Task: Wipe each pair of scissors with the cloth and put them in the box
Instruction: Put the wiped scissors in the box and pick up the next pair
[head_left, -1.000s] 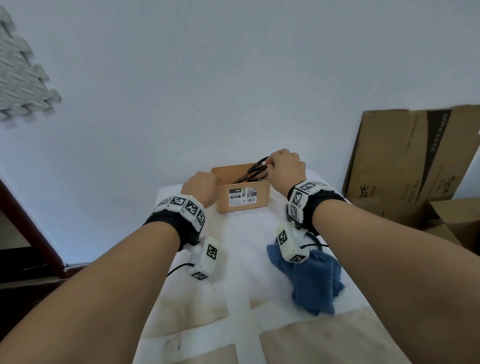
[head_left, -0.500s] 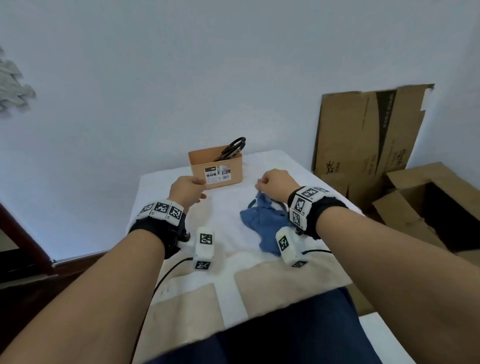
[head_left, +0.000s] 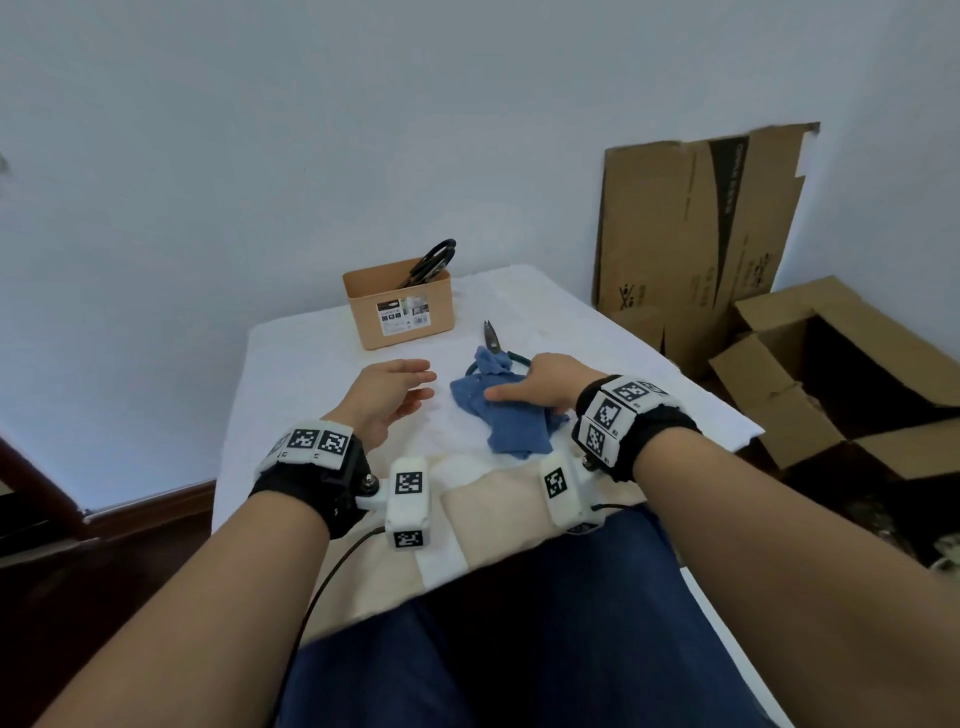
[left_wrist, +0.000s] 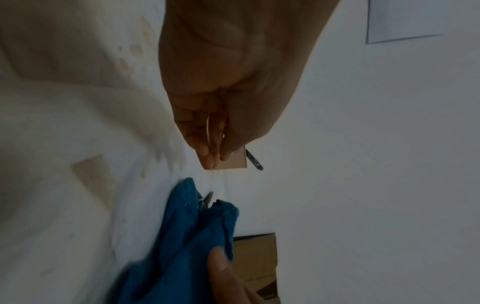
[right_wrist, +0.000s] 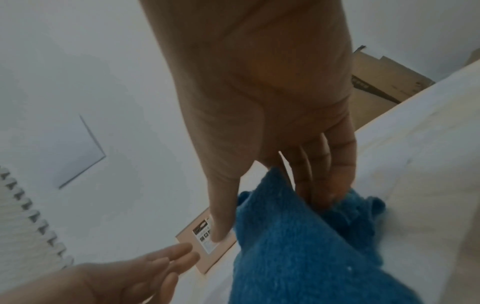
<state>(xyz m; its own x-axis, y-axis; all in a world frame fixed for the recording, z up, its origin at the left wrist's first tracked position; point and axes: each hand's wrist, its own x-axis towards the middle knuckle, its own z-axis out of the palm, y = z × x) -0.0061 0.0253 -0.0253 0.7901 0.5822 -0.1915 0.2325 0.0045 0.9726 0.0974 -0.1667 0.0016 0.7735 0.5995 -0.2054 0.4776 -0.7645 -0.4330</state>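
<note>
A tan box (head_left: 400, 312) stands at the table's far side with black scissors (head_left: 434, 260) upright in it. A small pair of snips (head_left: 489, 338) lies nearer, its dark handle partly under the crumpled blue cloth (head_left: 511, 423). My right hand (head_left: 511, 379) rests on the cloth with thumb and fingers fairly straight. In the right wrist view a fold of the cloth (right_wrist: 298, 257) rises between thumb and fingers (right_wrist: 324, 195). My left hand (head_left: 423, 382) hovers open just left of the cloth and holds nothing. In the left wrist view its fingers (left_wrist: 207, 152) hang before the box (left_wrist: 233, 162).
The table (head_left: 311, 353) is covered in white fabric and its right edge drops off beside my right wrist. Flattened cardboard (head_left: 696, 249) leans on the wall at right, with an open carton (head_left: 831, 374) on the floor below. My lap is at the near edge.
Both hands have drawn back from the box to the cloth. The right hand left the black scissors in the box and now lies on the cloth. The left hand has opened.
</note>
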